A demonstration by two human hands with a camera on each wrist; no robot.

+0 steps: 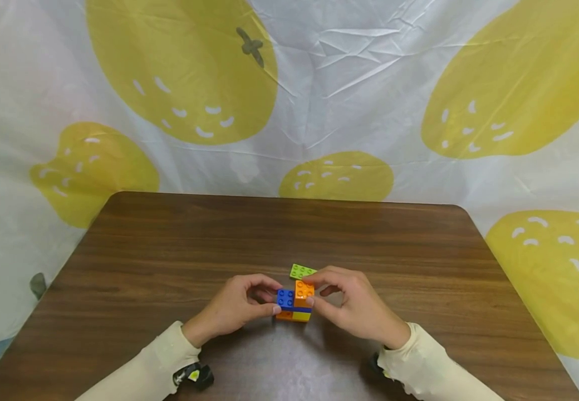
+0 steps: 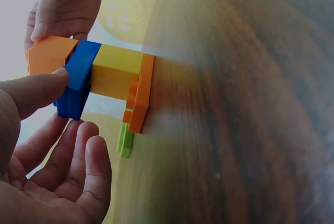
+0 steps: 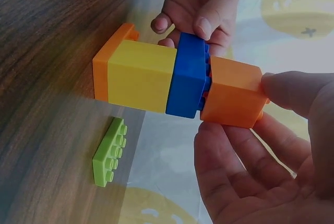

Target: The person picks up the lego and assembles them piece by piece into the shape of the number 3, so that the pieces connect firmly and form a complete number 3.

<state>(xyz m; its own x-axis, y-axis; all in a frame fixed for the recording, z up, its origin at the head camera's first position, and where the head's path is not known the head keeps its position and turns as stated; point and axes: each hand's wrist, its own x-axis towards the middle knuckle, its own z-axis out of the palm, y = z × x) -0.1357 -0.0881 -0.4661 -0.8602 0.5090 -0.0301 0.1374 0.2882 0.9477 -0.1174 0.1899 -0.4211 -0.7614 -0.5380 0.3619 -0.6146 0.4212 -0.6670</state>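
A small stack of toy building bricks stands on the table. At its base lies a flat orange brick (image 2: 141, 96), with a yellow block (image 3: 141, 75) on it and a flat blue brick (image 1: 285, 299) across the yellow. My left hand (image 1: 236, 306) pinches the blue brick's left end between thumb and fingers. On the blue brick's right half is an orange block (image 1: 304, 293), which my right hand (image 1: 357, 305) holds between thumb and fingertips. In the right wrist view that block sits slightly tilted, blue studs showing in a thin gap beneath it.
A flat light-green brick (image 1: 300, 271) lies studs up on the table just behind the stack, close to the right fingers. The brown wooden table (image 1: 194, 234) ends at a white curtain (image 1: 309, 111) with yellow fruit prints.
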